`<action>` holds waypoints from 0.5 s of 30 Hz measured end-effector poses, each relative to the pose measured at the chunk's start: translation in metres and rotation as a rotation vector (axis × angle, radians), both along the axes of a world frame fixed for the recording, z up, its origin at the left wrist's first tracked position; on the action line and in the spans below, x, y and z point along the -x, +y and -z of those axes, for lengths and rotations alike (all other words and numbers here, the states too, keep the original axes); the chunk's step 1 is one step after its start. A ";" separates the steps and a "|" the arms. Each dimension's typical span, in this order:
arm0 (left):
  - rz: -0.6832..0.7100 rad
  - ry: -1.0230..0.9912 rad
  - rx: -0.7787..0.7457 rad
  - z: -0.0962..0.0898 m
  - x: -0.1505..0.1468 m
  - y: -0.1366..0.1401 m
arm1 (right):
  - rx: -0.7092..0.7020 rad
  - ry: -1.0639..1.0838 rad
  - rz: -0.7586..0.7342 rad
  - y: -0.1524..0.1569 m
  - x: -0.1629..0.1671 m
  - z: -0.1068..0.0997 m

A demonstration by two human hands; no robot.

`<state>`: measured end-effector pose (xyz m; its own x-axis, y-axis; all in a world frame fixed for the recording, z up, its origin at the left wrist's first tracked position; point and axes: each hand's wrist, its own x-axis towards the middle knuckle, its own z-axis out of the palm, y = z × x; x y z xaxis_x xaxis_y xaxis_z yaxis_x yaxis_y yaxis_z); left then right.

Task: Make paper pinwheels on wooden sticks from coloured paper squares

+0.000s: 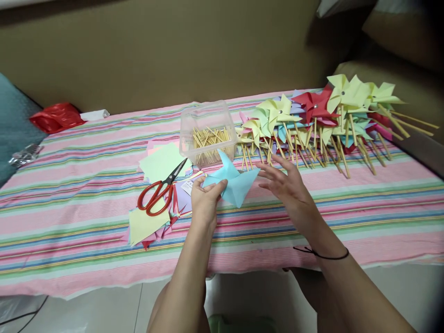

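Observation:
My left hand (208,194) pinches a light blue paper pinwheel (237,182) by its left side, thumb on top near the centre. The pinwheel has pointed blades and no stick shows on it. To its right, my right hand (286,187) is spread, fingertips close to the right blade with no clear grip on it. Red-handled scissors (161,190) lie left of my left hand, across stacks of coloured paper (149,221). Just behind the pinwheel stands a clear plastic box (194,115) holding many short wooden sticks (211,138).
Finished pinwheels on sticks (314,108) in yellow, red, green and purple are heaped at the right. A striped cloth (86,185) covers the surface. At the far left are a red plastic bag (57,118), a white object (95,114) and a shiny clear packet (26,155).

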<state>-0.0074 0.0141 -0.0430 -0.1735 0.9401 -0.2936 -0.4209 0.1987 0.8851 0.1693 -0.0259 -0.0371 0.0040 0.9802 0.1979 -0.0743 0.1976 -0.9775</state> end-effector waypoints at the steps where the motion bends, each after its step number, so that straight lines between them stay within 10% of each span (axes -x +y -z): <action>1: -0.022 -0.022 0.001 0.001 -0.001 0.001 | -0.037 -0.041 -0.036 0.000 0.000 0.002; 15: -0.010 0.029 -0.018 0.000 -0.013 -0.009 | 0.163 0.115 0.025 0.007 0.027 0.010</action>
